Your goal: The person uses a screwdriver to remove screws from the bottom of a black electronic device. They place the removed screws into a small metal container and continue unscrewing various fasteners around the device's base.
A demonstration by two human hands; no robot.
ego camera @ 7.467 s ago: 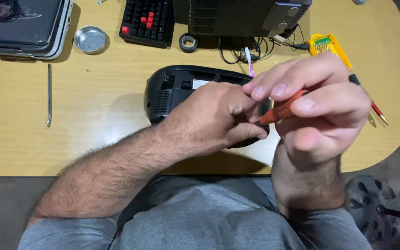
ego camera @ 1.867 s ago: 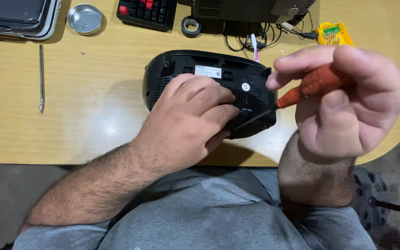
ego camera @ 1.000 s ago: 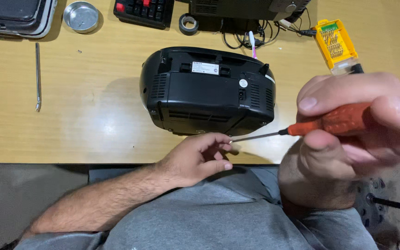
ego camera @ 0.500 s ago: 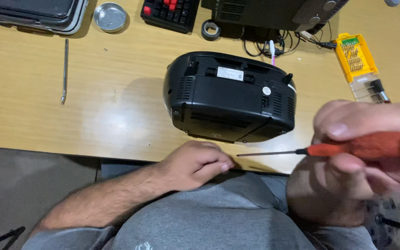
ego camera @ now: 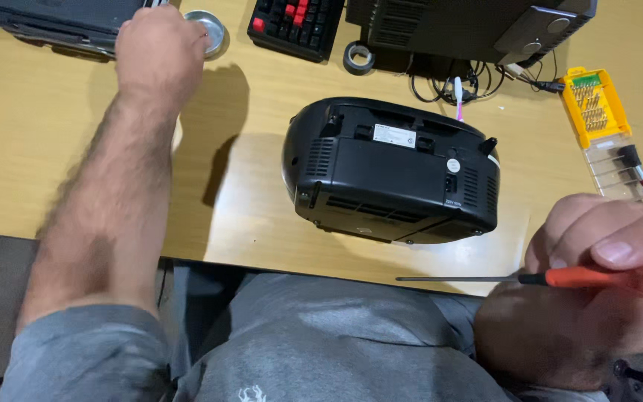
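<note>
Left hand (ego camera: 159,52) gone from the lap edge beside the screwdriver tip, now stretched far across the wooden table (ego camera: 53,149) to the small round metal dish (ego camera: 210,31) at the back, fingers over its rim. Right hand (ego camera: 597,290) lower and further right than before, orange-handled screwdriver (ego camera: 530,278) level, shaft pointing left, clear of the black radio (ego camera: 392,175). Radio, covered by the left hand two seconds back, now bare and untouched.
</note>
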